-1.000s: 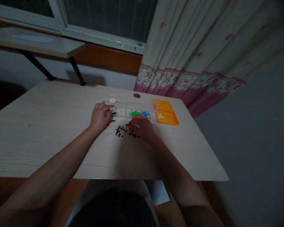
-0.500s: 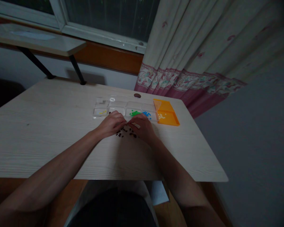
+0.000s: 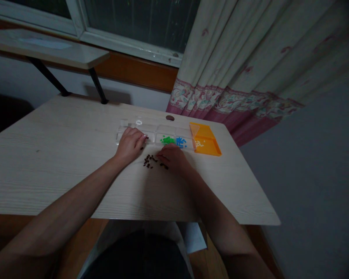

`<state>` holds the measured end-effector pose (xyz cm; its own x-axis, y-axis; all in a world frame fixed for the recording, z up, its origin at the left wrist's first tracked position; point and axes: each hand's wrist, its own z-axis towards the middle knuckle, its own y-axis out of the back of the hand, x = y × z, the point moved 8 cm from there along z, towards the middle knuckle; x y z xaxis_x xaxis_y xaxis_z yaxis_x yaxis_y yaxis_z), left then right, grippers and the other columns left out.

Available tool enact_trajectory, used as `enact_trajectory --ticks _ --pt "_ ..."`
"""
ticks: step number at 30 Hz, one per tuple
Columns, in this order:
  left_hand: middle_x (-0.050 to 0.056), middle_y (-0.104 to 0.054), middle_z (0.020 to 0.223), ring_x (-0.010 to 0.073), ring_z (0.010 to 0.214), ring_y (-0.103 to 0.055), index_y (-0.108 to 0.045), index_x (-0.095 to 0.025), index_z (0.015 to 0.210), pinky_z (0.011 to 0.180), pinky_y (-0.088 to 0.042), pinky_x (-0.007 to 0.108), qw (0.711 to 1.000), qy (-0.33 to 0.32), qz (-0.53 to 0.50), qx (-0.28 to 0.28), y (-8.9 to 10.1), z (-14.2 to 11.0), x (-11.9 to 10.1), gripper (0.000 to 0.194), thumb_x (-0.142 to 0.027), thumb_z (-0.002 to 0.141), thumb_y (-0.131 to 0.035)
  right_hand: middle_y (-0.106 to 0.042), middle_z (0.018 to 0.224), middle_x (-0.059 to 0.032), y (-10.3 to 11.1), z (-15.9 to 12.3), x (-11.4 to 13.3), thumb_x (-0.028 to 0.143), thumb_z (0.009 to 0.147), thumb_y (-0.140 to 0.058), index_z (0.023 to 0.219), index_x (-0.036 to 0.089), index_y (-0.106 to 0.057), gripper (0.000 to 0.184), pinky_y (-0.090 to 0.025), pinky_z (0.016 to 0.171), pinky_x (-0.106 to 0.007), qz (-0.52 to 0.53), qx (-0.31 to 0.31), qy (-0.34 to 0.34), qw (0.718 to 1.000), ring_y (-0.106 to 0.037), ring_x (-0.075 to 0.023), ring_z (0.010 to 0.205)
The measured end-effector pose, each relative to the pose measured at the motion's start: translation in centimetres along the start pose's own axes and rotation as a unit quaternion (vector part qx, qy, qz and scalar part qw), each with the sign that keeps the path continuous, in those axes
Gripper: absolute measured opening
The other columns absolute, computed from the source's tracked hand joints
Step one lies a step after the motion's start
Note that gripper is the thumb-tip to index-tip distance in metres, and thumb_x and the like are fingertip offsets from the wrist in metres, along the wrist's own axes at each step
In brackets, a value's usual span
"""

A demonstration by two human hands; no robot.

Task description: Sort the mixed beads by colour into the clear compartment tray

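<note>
My left hand (image 3: 130,144) is over the near left part of the clear divided box (image 3: 150,128), thumb and forefinger pinched at a small dark brown piece (image 3: 147,138). Its palm hides the leftmost compartments. On the tabletop before the box lies a loose scatter of small brown pieces (image 3: 148,160). My right hand (image 3: 173,158) rests at the right side of this scatter with its fingertips closed together; what they hold is too small to make out. Green pieces (image 3: 168,140) and blue pieces (image 3: 180,142) sit in neighbouring near compartments.
An orange tray (image 3: 211,146) holding a few white pieces (image 3: 199,143) adjoins the box's right end. Behind the box is a round cable hole (image 3: 170,117). A raised shelf (image 3: 84,60) on black legs stands at the back left, and a curtain (image 3: 203,93) hangs behind the table.
My left hand went from the box to the brown pieces, met my right hand's fingertips there, then returned to the box. My right hand stayed by the scatter.
</note>
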<state>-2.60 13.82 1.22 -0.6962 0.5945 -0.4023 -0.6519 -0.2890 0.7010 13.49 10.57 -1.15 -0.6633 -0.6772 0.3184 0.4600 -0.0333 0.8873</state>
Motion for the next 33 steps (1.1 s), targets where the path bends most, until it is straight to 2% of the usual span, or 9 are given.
enact_trajectory --ticks 4,14,20,27,33 --pt "0.007 -0.063 0.084 0.0233 0.087 -0.053 -0.064 -0.019 0.079 0.088 -0.043 0.042 1.000 0.011 0.007 -0.012 0.0 0.0 0.5 0.040 -0.037 0.101 -0.036 -0.074 0.088 -0.0055 -0.3 0.1 0.4 0.025 0.090 -0.065 0.094 0.021 -0.078 0.015 -0.045 0.087 -0.032 -0.002 0.016 0.002 1.000 -0.063 -0.0173 0.087" --pt "0.006 -0.063 0.083 0.0233 0.087 -0.054 -0.063 -0.019 0.077 0.089 -0.043 0.042 1.000 0.019 0.006 -0.013 -0.2 0.0 0.7 0.040 -0.037 0.101 -0.036 -0.070 0.103 -0.0060 -1.0 0.2 1.1 0.032 0.089 -0.067 0.104 0.025 -0.076 0.018 -0.038 0.097 -0.038 -0.060 -0.006 -0.017 0.998 -0.059 -0.0214 0.103" --pt "0.006 -0.064 0.084 0.0237 0.088 -0.054 -0.064 -0.019 0.078 0.090 -0.042 0.042 1.000 0.021 0.002 -0.008 -0.4 -0.1 0.8 0.039 -0.036 0.101 -0.037 -0.068 0.102 -0.0069 -1.5 0.5 2.2 0.032 0.093 -0.061 0.101 0.025 -0.077 0.019 -0.036 0.095 -0.040 -0.104 0.029 -0.015 0.994 -0.053 -0.0236 0.105" --pt "0.006 -0.064 0.084 0.0233 0.088 -0.055 -0.064 -0.020 0.078 0.089 -0.043 0.042 1.000 0.021 0.013 -0.004 -0.3 0.0 0.7 0.039 -0.035 0.101 -0.037 -0.069 0.100 -0.0058 -1.3 0.6 2.2 0.028 0.092 -0.063 0.100 0.025 -0.077 0.017 -0.036 0.095 -0.039 -0.084 0.025 -0.022 0.996 -0.053 -0.0227 0.103" --pt "0.007 -0.064 0.084 0.0242 0.089 -0.055 -0.069 -0.019 0.082 0.090 -0.042 0.043 0.998 0.050 0.023 -0.027 0.0 -0.1 1.9 0.040 -0.038 0.100 -0.039 -0.071 0.097 -0.0049 -1.0 0.5 0.9 0.032 0.092 -0.064 0.095 0.024 -0.078 0.017 -0.038 0.093 -0.035 -0.018 -0.024 -0.033 0.999 -0.058 -0.0197 0.096"
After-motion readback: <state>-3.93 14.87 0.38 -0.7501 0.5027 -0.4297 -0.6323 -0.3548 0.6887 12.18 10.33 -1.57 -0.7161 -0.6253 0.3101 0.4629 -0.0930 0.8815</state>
